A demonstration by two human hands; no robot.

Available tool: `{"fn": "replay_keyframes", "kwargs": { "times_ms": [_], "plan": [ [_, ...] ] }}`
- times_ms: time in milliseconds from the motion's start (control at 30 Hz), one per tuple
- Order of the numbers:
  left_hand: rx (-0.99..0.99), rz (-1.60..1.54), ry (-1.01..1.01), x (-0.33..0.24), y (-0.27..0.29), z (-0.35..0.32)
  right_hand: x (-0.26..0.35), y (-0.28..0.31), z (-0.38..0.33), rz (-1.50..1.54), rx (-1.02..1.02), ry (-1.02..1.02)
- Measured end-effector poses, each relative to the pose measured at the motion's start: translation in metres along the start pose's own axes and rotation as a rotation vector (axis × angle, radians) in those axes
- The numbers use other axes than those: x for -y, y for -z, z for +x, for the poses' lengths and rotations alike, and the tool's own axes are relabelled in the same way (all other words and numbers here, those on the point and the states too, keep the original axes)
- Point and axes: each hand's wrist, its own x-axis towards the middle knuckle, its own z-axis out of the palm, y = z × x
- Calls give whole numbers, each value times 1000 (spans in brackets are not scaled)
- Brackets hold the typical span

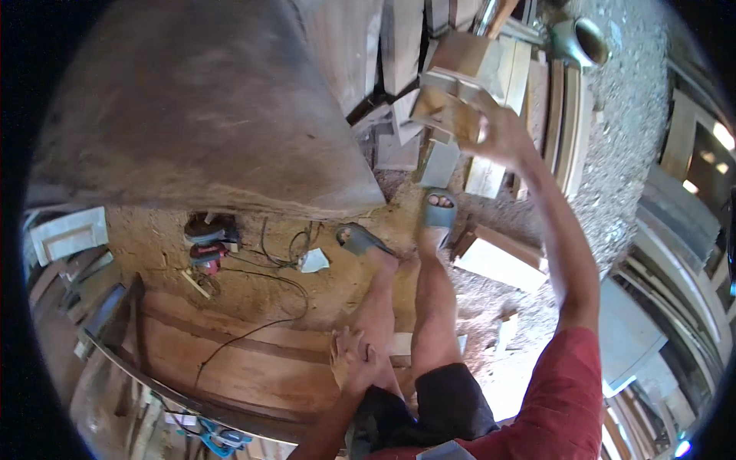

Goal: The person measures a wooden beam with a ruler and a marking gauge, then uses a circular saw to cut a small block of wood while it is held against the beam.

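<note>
My right hand (pixel 497 136) is stretched far forward, its fingers curled round the edge of a short brown piece of wood (pixel 438 109). The fingertips are partly blurred against the wood. Just beyond lies a wider brown wooden block (pixel 462 55), on top of long pale boards (pixel 515 73). My left hand (pixel 355 362) rests on my left knee with its fingers spread, holding nothing. Under the right hand, a small grey-brown offcut (pixel 440 162) lies near my right sandal (pixel 439 211).
A large dark wooden slab (pixel 192 107) fills the far left. On the dirt floor are a red and black power tool (pixel 207 253) and its black cord (pixel 299 295). A pale-topped block (pixel 502 264) sits right of my feet. A bluish-green pot (pixel 581 42) stands far right.
</note>
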Motion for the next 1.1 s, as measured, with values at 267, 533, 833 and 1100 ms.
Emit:
{"fn": "replay_keyframes", "kwargs": {
  "times_ms": [267,533,833,1100],
  "plan": [
    [-188,-310,84,-12,-7,-29,133,37,-183,1093,-138,-227],
    [-832,-912,413,-8,142,-106,348,67,-255,862,231,262],
    [-1283,-720,-11,9,302,-299,581,-26,-378,29,235,971],
    [-1861,-1970,83,86,172,-376,661,-168,-503,-351,1120,1449]
  ]
}}
